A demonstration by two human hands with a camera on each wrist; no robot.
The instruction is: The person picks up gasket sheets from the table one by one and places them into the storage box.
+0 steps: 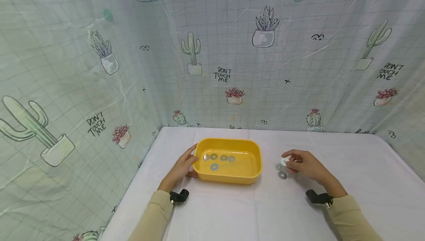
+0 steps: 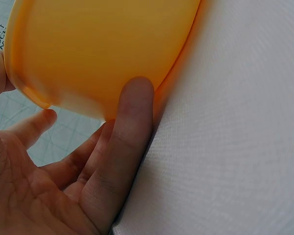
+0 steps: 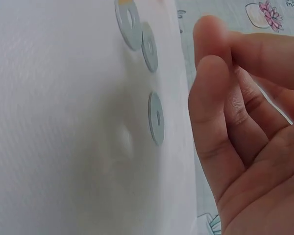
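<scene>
In the head view, my left hand [image 1: 180,165] grips the left end of a yellow plastic tray [image 1: 227,178], with fingers at its rim and outer wall. The left wrist view has the thumb [image 2: 134,107] against the outside of the tray [image 2: 98,54]. Several flat metal washers [image 1: 214,167] lie inside. To the right of the tray, my right hand [image 1: 303,165] hovers with thumb and index finger slightly parted over a bright, light-catching washer [image 1: 284,161]. Two greyer washers [image 1: 282,175] lie beside it. The right wrist view has three washers [image 3: 156,118] on the tabletop below the fingers.
A white cloth covers the table [image 1: 219,211]. Behind it and along the left hangs a pale curtain [image 1: 206,104] printed with cacti and lettering. Each wrist carries a black camera mount [image 1: 318,196].
</scene>
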